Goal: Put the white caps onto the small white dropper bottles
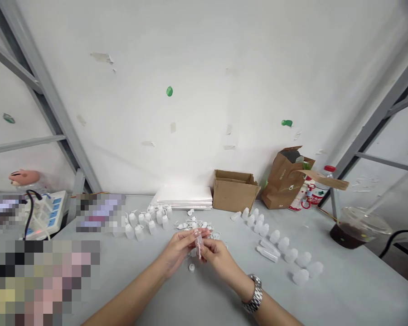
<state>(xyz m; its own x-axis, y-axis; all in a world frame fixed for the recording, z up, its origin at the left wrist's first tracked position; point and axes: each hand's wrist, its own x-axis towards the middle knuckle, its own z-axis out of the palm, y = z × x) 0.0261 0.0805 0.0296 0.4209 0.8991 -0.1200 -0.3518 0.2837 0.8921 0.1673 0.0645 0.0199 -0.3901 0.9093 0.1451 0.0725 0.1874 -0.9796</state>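
My left hand (178,251) and my right hand (217,259) meet above the table, both shut on a small translucent plastic bottle (199,246) that stands tilted between the fingers. A tangle of white tethered plastic caps (193,224) lies just beyond my hands. One loose white cap (191,267) sits below them. Rows of white plastic bottles lie to the far left (146,222) and to the right (275,240). A silver metal watch (253,294) circles my right wrist.
A stack of white flat sheets (183,198), an open cardboard box (234,191) and a brown paper bag (285,181) stand at the back of the grey table (204,290). A plastic cup of dark liquid (352,228) sits at the right edge. A power strip (51,213) lies at the left.
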